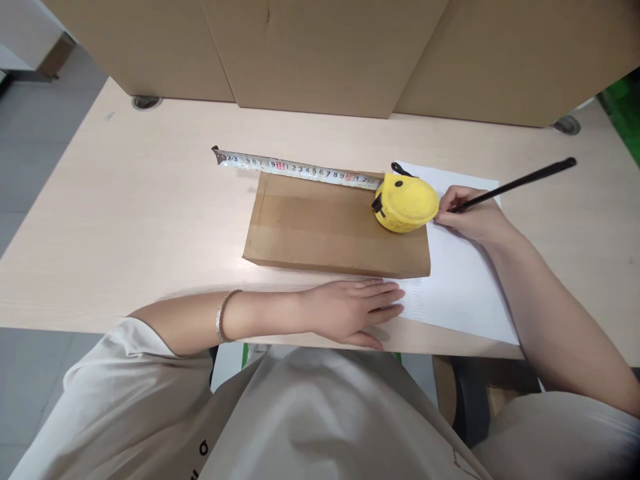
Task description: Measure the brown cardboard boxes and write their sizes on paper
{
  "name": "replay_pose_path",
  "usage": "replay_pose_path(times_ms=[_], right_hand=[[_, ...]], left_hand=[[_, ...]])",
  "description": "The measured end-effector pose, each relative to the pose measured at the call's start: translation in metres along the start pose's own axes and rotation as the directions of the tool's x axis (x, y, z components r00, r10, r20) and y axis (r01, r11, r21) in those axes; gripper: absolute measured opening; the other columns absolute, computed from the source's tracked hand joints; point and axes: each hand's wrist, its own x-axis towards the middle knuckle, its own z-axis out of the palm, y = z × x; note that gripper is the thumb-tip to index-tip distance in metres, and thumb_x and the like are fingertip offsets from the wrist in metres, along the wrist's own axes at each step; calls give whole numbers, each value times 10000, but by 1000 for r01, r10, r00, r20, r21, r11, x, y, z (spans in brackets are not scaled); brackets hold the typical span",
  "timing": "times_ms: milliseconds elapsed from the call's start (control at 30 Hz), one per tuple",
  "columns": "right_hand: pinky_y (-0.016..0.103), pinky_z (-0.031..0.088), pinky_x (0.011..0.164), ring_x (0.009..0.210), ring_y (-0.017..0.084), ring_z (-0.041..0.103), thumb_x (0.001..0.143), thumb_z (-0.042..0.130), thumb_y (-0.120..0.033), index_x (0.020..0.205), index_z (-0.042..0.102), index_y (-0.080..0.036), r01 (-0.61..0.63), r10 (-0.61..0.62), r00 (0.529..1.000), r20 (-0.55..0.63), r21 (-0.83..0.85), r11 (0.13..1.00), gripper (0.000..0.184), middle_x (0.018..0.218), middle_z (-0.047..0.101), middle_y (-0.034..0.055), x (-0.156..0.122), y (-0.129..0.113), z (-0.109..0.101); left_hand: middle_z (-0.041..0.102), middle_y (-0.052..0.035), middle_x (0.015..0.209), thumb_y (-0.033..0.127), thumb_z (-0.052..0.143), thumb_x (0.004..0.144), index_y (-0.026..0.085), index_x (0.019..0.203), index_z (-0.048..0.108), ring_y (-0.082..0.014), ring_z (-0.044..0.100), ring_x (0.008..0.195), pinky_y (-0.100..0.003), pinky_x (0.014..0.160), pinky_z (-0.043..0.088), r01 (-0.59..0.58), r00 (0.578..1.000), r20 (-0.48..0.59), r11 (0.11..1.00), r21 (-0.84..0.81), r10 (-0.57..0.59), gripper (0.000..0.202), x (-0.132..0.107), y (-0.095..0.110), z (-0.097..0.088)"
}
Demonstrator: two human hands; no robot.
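Note:
My right hand (475,215) is closed around a long thin black pen (525,181), whose lower end is hidden by the fingers. It rests over a white sheet of paper (465,287), just right of a brown cardboard box (320,227). On the box's right end sits a yellow tape measure (410,203). Its blade (300,169) is pulled out leftward along the box's far edge, the hooked tip reaching past the left end. My left hand (353,310) lies flat with fingers spread, in front of the box, fingertips on the paper's left edge near faint lines of writing.
Large cardboard panels (320,53) stand across the back of the pale wooden table (165,200). Two round cable holes, left (147,103) and right (567,125), lie near its back corners. The table's front edge runs close to my body.

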Motion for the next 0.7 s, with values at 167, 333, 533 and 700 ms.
replay_pose_path(times_ms=[167, 333, 533, 700], right_hand=[[363, 298, 608, 495, 137, 339, 1085, 640, -294, 598, 422, -246, -200, 207, 978, 33, -149, 968, 536, 495, 416, 17, -8, -16, -13], [463, 460, 879, 990, 377, 733, 1192, 426, -427, 890, 716, -146, -218, 316, 948, -48, -820, 529, 504, 1081, 787, 293, -17, -41, -11], [526, 493, 972, 1327, 520, 736, 1193, 269, -406, 1372, 826, 38, -229, 419, 905, -71, -912, 341, 734, 1378, 741, 406, -23, -67, 10], [576, 532, 1013, 1339, 526, 741, 1174, 319, -414, 1458, 752, 57, -336, 255, 934, -250, -856, 392, 700, 1366, 737, 424, -35, -86, 8]], left_hand=[[594, -246, 1759, 638, 511, 1179, -8, 1649, 639, -380, 543, 1706, -463, 1457, 446, -22, 999, -39, 1000, 7, 22, 809, -1, -2, 3], [606, -244, 1752, 633, 449, 1197, -12, 1644, 643, -374, 565, 1691, -454, 1444, 462, -38, 998, -53, 998, 47, 40, 808, -1, -3, 4], [606, -236, 1753, 649, 439, 1195, -1, 1644, 647, -364, 561, 1695, -448, 1444, 464, -37, 998, -49, 996, 80, 41, 817, 1, -2, 6], [611, -249, 1741, 650, 383, 1207, -9, 1636, 649, -359, 568, 1691, -454, 1449, 455, -38, 998, -45, 997, 73, 41, 830, 4, -1, 4]])
